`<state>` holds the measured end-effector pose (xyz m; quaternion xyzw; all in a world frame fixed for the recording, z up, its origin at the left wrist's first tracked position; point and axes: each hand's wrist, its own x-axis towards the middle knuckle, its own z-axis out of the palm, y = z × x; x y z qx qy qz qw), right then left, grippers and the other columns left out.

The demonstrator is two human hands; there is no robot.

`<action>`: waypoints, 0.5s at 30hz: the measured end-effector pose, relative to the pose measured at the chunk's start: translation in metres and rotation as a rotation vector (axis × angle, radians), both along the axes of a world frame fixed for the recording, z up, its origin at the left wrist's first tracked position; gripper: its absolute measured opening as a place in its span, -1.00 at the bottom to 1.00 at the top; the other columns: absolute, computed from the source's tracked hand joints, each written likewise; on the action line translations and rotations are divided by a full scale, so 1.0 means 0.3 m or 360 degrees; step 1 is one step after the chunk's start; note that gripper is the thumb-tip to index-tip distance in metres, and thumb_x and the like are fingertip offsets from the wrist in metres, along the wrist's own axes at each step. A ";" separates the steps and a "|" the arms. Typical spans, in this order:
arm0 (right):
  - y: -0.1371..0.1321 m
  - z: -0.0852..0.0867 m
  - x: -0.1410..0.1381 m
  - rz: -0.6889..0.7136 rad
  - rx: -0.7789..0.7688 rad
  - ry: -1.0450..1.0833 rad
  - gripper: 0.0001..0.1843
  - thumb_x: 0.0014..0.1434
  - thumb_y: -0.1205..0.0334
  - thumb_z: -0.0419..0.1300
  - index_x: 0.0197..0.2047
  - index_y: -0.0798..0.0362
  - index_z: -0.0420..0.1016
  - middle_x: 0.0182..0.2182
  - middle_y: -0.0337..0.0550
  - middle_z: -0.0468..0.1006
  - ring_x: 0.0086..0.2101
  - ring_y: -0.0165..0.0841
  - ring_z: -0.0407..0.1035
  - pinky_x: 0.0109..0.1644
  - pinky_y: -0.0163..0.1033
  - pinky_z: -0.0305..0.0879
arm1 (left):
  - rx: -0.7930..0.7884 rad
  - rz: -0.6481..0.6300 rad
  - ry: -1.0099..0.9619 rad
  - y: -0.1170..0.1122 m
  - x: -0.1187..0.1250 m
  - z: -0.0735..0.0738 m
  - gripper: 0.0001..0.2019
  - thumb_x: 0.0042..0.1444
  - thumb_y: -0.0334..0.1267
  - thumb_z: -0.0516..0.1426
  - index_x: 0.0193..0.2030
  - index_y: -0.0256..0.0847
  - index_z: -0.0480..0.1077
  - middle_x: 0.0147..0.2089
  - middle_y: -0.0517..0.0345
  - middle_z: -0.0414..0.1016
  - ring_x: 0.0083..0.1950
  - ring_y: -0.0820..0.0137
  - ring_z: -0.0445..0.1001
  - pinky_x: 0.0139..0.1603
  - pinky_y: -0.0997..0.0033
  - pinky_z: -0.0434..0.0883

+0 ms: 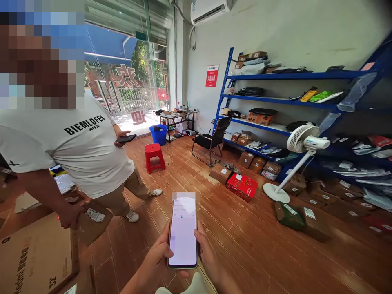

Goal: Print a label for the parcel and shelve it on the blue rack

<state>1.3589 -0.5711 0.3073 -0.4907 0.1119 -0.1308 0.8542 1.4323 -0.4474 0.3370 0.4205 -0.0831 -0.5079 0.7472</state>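
Brown floorboards (134, 257) are seen across the room, with parcels stacked along a blue shelf (260, 97) at the right. Before the wearer, a phone (183, 241) is held upright in outline, its long axis pointed away from the body, its lit screen turned up. It is gripped between the left hand (161, 253) and the right hand (206, 251); neither is judged nearer, as both are in contact. Fingers are curled inward at both sides, with no gap left at the edges. The left thumb (167, 249) is placed over the lower left of the screen, the right thumb (199, 237) higher at the right edge. Most fingers and the phone's back are hidden beneath it; the top is blurred and the small text cannot be read. At the left, a parcel (92, 224) is held by another person (92, 163), whose head is masked; a large carton (36, 253) is cut off by the frame.
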 end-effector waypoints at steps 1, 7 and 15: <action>-0.001 -0.001 -0.001 0.0001 -0.0014 -0.0001 -0.41 0.11 -0.15 0.09 0.14 -0.04 0.26 -0.05 -0.12 0.49 -0.07 -0.20 0.33 0.08 -0.08 0.19 | 0.0032 0.0019 -0.0033 -0.003 -0.001 -0.004 -0.19 -0.19 -0.40 0.01 0.30 -0.15 -0.11 0.03 -0.09 0.38 -0.13 0.13 0.44 -0.52 0.29 0.49; 0.008 -0.015 0.001 -0.0034 -0.0066 0.0038 -0.36 0.11 -0.19 0.06 0.17 -0.02 0.22 0.07 -0.07 0.42 -0.01 -0.20 0.30 0.12 -0.06 0.16 | 0.0374 0.0206 -0.0167 -0.033 -0.011 -0.015 -0.28 0.04 -0.19 0.09 0.32 -0.10 -0.14 -0.11 -0.07 0.45 -0.32 0.24 0.46 -0.69 0.42 0.40; 0.040 0.010 0.018 -0.0181 0.0055 0.0160 -0.37 -0.02 -0.09 0.24 0.08 0.03 0.31 -0.19 -0.08 0.57 -0.34 -0.27 0.42 -0.28 -0.19 0.32 | 0.0362 0.0242 -0.0102 -0.042 -0.004 -0.036 -0.23 -0.01 -0.10 0.16 0.32 -0.04 -0.09 -0.12 -0.02 0.50 -0.37 0.25 0.48 -0.69 0.42 0.41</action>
